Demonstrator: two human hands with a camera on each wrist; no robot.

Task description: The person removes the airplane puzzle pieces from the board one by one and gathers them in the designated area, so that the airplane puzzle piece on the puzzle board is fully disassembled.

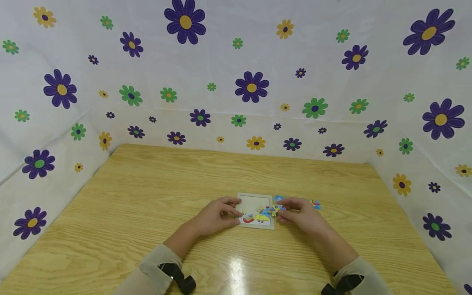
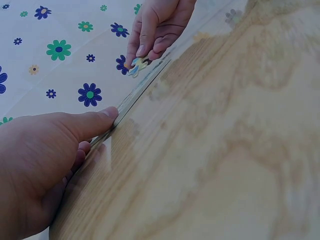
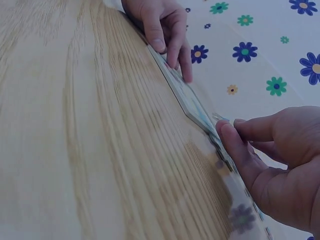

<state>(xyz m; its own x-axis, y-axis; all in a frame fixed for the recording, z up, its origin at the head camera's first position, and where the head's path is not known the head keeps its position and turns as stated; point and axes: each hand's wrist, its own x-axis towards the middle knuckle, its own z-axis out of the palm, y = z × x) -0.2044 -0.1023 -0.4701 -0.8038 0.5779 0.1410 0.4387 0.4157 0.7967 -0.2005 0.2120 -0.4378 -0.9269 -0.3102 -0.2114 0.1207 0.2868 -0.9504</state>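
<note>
A square jigsaw tray (image 1: 273, 223) lies on the table, its lower part filled with colourful pieces and its pale base showing above. My left hand (image 1: 217, 216) holds the tray by its left side, the thumb near the lower corner and fingertips over the rim. In the left wrist view, the left thumb (image 2: 102, 116) lies along the tray's edge. My right hand (image 1: 303, 215) pinches a yellow and blue jigsaw piece (image 1: 274, 210) between thumb and fingers at the tray's right rim. That piece (image 2: 138, 66) appears tilted in the left wrist view.
More jigsaw pieces (image 1: 316, 203) lie right of the tray, partly hidden behind the right hand. The wooden table (image 1: 177, 172) ends at a white cloth (image 1: 221, 61) with printed flowers, which rises at the back and both sides. Each wrist wears a black camera mount (image 1: 180, 278).
</note>
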